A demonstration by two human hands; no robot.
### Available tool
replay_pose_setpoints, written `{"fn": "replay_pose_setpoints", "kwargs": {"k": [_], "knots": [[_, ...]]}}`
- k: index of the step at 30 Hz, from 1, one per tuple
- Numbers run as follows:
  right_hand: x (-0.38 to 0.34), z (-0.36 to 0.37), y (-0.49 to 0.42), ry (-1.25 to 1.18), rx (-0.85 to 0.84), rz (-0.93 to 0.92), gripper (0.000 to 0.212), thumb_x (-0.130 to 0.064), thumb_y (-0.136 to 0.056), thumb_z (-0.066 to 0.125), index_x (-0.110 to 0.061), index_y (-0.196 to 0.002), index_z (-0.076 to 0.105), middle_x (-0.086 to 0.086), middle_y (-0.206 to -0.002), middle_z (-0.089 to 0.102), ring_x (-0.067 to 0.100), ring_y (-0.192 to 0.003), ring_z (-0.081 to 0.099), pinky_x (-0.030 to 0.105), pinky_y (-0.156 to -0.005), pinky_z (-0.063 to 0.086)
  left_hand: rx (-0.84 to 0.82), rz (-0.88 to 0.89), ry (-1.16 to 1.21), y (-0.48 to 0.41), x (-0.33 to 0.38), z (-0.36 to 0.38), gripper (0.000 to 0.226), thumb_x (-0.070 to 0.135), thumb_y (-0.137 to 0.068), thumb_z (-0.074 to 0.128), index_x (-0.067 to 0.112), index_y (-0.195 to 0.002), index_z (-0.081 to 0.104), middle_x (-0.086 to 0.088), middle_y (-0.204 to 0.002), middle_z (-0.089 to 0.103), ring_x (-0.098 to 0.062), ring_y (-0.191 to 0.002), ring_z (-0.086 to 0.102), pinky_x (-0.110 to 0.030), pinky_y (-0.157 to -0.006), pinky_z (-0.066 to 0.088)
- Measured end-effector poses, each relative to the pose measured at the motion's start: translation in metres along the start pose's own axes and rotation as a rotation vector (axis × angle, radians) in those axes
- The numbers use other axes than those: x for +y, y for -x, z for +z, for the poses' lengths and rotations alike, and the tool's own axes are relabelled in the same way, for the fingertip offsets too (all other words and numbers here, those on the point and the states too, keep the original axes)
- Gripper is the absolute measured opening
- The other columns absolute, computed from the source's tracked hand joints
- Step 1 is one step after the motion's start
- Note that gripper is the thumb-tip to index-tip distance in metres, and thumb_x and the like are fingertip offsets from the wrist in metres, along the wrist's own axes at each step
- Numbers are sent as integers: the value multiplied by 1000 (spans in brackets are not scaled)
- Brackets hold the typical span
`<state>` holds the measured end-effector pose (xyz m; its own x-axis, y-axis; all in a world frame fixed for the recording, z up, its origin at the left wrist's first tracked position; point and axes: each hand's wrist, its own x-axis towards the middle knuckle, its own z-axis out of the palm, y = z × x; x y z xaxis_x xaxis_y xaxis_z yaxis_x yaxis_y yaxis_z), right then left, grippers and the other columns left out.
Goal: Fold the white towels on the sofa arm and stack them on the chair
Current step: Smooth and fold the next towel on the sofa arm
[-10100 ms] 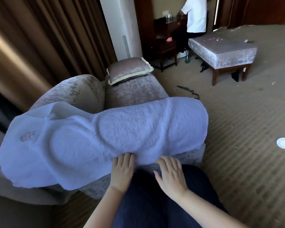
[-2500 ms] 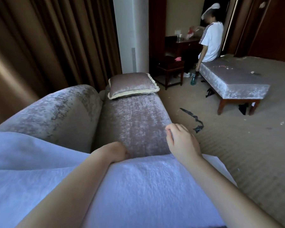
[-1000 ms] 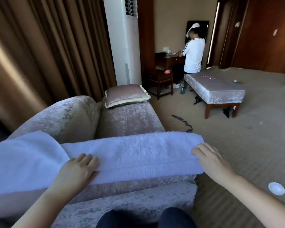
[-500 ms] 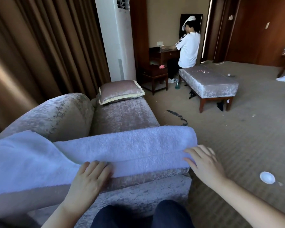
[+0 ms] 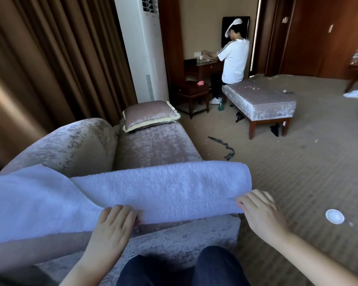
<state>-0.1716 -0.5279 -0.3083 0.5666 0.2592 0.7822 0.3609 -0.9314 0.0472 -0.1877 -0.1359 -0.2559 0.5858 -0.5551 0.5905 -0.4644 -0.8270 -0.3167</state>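
A white towel (image 5: 163, 188), folded into a long band, lies across the near sofa arm (image 5: 184, 234). The left hand (image 5: 114, 226) has its fingertips tucked under the towel's near edge. The right hand (image 5: 260, 213) meets its right end, though its grip is unclear. A cushion (image 5: 149, 114) sits at the far end.

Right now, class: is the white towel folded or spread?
Partly folded: the white towel lies doubled at right, single-layered at left.
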Motion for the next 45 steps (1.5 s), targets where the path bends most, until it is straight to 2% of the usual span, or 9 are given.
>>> {"fn": "replay_pose_setpoints", "kwargs": {"k": [9, 16, 21, 26, 29, 32, 37, 43, 45], "knots": [[-1, -1, -19, -133, -85, 84, 27, -27, -88, 46, -14, -95, 69, -4, -102, 64, 17, -99, 55, 27, -84, 36, 8, -89, 63, -20, -16, -6, 23, 5, -75, 61, 12, -96, 64, -2, -99, 61, -27, -75, 57, -35, -66, 34], [12, 5, -76, 66, -86, 85, 39, -22, -82, 50, -17, -116, 69, -2, -116, 53, 22, -99, 46, 40, -76, 48, -135, 80, 97, -46, -55, -1, 48, 57, -95, 37, 18, -90, 64, 3, -94, 58, -20, -72, 54, -32, -57, 45], [25, 24, -129, 97, -172, 233, 42, -12, -68, 81, -15, -108, 73, 8, -117, 61, 25, -103, 45, 43, -79, 46, 10, 2, -6, -85, -83, -3, 27, 33, -88, 45, 20, -80, 67, 2, -79, 59, -25, -71, 53, -32, -59, 34], [27, 29, -168, 27, -166, 570, 10, -15, -89, 62, -10, -80, 64, 7, -84, 47, 33, -76, 51, 32, -61, 30, 158, -293, -154, -143, -84, 10, 9, 15, -82, 62, 11, -77, 68, -9, -78, 49, -28, -75, 38, -37, -63, 24], [27, 33, -181, -86, -251, 694, 17, -15, -95, 52, -12, -108, 62, 10, -107, 56, 36, -93, 57, 34, -64, 38, 117, -289, -131, -146, -79, 19, 21, 6, -76, 76, 7, -95, 68, -7, -72, 53, -30, -68, 49, -38, -59, 31], [10, 30, -160, -133, -228, 582, 30, -14, -92, 55, -17, -123, 57, 2, -117, 58, 31, -95, 61, 36, -70, 46, 125, -183, 25, -123, -70, 16, 14, 24, -88, 62, 10, -88, 61, 0, -67, 54, -26, -62, 54, -35, -57, 35], [-26, 16, -70, -174, -27, 99, 28, -32, -95, 43, -16, -85, 63, -4, -82, 60, 20, -78, 56, 30, -72, 36, 83, -43, 188, -44, -53, 0, 50, 34, -105, 28, 11, -76, 62, -2, -73, 55, -25, -64, 48, -35, -60, 30], [-36, 33, -18, -66, -34, 43, 29, -34, -90, 47, -16, -76, 65, -6, -79, 60, 14, -80, 46, 27, -74, 36, 8, -37, 111, 8, -51, 5, 4, 16, -89, 47, 15, -92, 50, -4, -86, 56, -27, -75, 48, -34, -68, 31], [-38, 38, -19, -69, -35, 28, 26, -27, -88, 46, -17, -71, 63, -7, -74, 58, 13, -75, 42, 25, -70, 32, -22, -43, 115, 8, -52, 12, 23, 3, -72, 55, 16, -89, 48, -2, -85, 52, -27, -74, 46, -33, -68, 29]]}}
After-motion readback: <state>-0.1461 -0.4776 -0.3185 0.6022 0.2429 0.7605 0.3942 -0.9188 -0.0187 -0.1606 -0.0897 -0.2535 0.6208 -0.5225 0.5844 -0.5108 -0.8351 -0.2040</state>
